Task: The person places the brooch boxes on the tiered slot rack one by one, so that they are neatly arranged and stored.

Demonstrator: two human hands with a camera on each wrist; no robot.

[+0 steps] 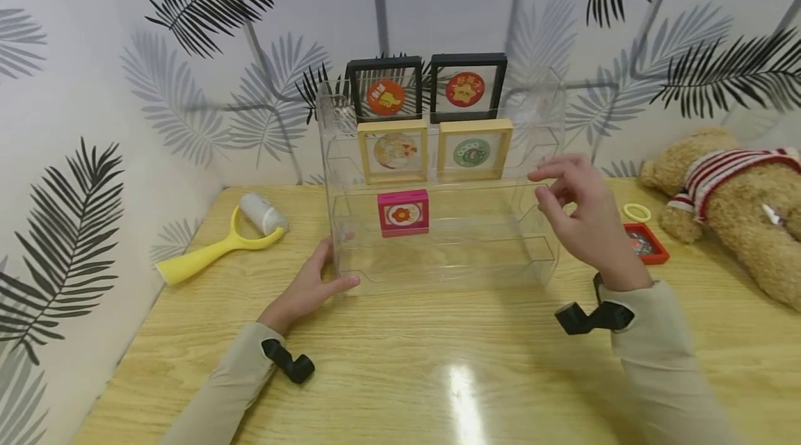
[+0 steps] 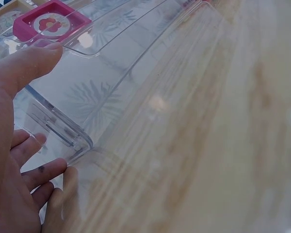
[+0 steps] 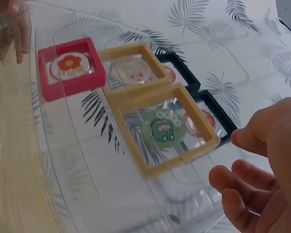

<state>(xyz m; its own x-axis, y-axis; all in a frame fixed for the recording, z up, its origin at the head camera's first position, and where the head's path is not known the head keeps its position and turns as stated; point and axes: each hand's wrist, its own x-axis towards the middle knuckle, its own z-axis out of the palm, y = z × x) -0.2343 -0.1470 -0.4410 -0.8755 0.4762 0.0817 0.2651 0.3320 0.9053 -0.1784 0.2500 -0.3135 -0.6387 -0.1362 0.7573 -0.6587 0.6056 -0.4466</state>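
A clear stepped display rack (image 1: 463, 271) stands on the table against the patterned backdrop. My left hand (image 1: 311, 286) holds its left lower end, thumb at the front, fingers along the side. At the rack's right side, my right hand (image 1: 578, 212) is raised with loosely bent fingers and nothing between them. Two black frames (image 1: 435, 94) stand on the top tier, one with an orange badge, one with a red badge. Below them are two pale-yellow frames (image 1: 442, 153). A small pink frame (image 1: 403, 229) with a red flower badge sits lower left. In the right wrist view, the green-badge frame (image 3: 136, 162) is closest to my right fingers.
Left of the rack lies a yellow-handled roller (image 1: 209, 254) with a grey-white head. To the right are a red square frame (image 1: 657, 255), a yellow ring (image 1: 637, 207) and a teddy bear (image 1: 745, 208) in a striped top. The leaf-patterned backdrop (image 1: 156, 83) rises behind the table.
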